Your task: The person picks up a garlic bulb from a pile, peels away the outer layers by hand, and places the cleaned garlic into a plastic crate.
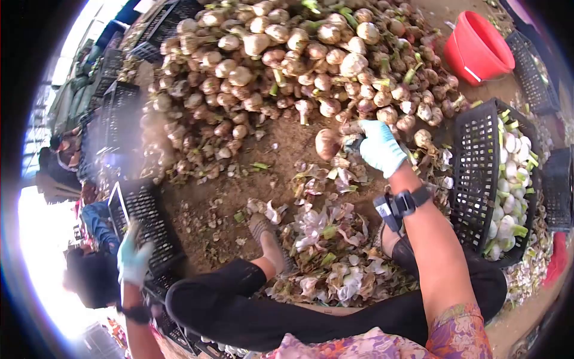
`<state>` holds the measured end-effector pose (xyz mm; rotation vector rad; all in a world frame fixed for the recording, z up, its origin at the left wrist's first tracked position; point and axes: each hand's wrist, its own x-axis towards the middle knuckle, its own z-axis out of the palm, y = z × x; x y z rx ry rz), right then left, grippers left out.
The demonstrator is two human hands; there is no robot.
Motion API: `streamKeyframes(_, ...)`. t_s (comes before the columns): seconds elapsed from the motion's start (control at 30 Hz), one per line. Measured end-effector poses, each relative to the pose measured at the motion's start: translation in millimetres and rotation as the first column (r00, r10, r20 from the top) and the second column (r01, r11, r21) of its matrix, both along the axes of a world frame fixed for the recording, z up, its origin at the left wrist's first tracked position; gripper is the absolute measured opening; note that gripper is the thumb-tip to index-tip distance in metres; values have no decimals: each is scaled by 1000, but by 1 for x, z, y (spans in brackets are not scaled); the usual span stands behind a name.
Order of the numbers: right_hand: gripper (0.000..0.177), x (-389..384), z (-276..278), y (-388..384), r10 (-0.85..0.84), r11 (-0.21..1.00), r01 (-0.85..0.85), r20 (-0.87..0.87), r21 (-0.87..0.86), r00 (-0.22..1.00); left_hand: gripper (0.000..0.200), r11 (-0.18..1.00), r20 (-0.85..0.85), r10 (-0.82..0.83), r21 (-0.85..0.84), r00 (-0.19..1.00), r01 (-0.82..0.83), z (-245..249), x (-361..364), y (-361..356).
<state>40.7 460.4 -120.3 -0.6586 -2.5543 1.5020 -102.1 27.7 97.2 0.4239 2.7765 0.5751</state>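
Note:
My right hand (pixel 382 148), in a pale blue-white glove, is closed at the stem of a brown-skinned garlic bulb (pixel 327 144). A small dark object (pixel 354 143) shows between the fingers and the bulb; its kind is hard to make out. Out to the left, my gloved left hand (pixel 134 260) is beside a black plastic crate (pixel 156 224), its thumb apart from the fingers, with nothing visible in it. Beyond my right hand lies a large heap of unpeeled garlic (pixel 257 75). Loose peelings (pixel 335 263) cover the ground between my feet.
At right, a black crate (pixel 475 179) holds peeled white garlic (pixel 511 188) with green stems. A red bucket (pixel 478 48) stands behind it. More black crates line both sides, including one at the right edge (pixel 559 188). Another person in blue trousers (pixel 98 227) is at the left.

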Motion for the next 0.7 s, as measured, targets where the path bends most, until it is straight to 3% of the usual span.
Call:
streamKeyframes(0.03,22,-3,4,-15,2,980,-26,-122,-198,993,63,975,-70,-201,-113,977,192,0,5,25)
streamKeyframes(0.07,20,2,50,-36,-20,932,-52,-193,-360,981,66,970,-18,-242,6,970,242,13,32,87)
streamKeyframes(0.1,24,4,62,-51,-55,728,-113,-223,-676,973,73,885,-129,-456,38,881,464,4,41,109)
streamKeyframes(0.13,28,10,80,-66,-73,667,-142,-254,-731,964,78,882,32,-420,250,907,400,3,61,135)
streamKeyframes(0.17,32,20,101,-79,-94,606,-166,-277,-778,956,79,794,-26,-554,283,832,537,-5,72,151)
streamKeyframes(0.2,34,31,124,-92,-127,648,-149,-299,-747,946,76,760,-29,-550,399,835,514,-20,85,162)
streamKeyframes(0.23,36,42,141,-103,-164,688,-121,-315,-716,935,73,698,-152,-584,408,797,589,-26,96,171)
streamKeyframes(0.27,34,49,135,-111,-253,615,-5,-203,-788,946,68,683,-126,-571,475,811,555,-31,108,176)
streamKeyframes(0.33,27,68,135,-125,-198,858,28,-280,-513,940,62,738,-189,-490,429,851,521,-38,129,177)
streamKeyframes(0.37,24,79,131,-131,-139,927,31,-265,-374,954,60,761,-182,-443,440,878,476,-38,140,177)
streamKeyframes(0.4,17,83,115,-144,-223,906,97,-269,-413,937,60,751,-182,-448,455,875,479,-38,147,175)
streamKeyframes(0.43,13,91,102,-148,-181,979,142,-299,-147,937,58,741,-147,-461,479,875,470,-39,154,170)
streamKeyframes(0.5,15,107,125,-155,-119,991,97,-258,-97,959,56,738,-107,-465,502,879,451,-41,164,156)
streamKeyframes(0.57,15,121,137,-157,72,978,-115,-236,-173,969,52,680,145,-482,684,864,264,-39,171,137)
streamKeyframes(0.6,21,130,156,-161,104,995,-100,-250,26,963,51,673,169,-498,694,851,256,-40,171,131)
streamKeyframes(0.63,21,132,153,-159,105,994,-101,-252,28,962,51,671,165,-497,695,852,257,-41,171,125)
streamKeyframes(0.7,32,132,144,-153,386,920,-357,-219,163,896,52,673,348,-502,732,792,105,-39,174,118)
